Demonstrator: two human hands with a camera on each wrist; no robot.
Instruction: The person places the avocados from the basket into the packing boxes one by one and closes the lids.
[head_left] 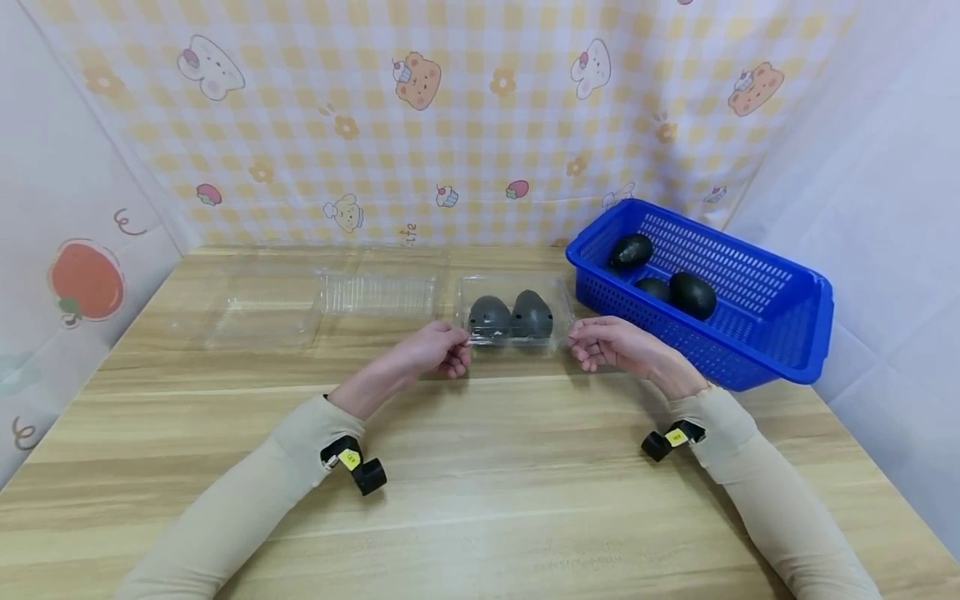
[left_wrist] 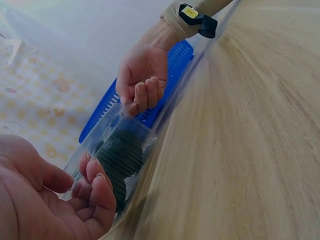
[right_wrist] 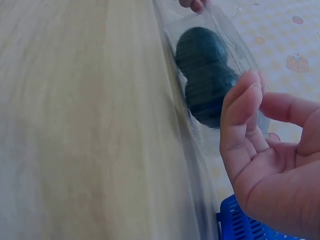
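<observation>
head view: your left hand (head_left: 441, 350) and right hand (head_left: 615, 344) are pinching the clear box (head_left: 516, 342) at its front corners, likely steadying both ends. it is sitting on the worktop (head_left: 465, 500), long axis running left to right, one long side facing you, two dark fruits (head_left: 533, 317) inside; a blue basket (head_left: 697, 346) is standing at right.
</observation>
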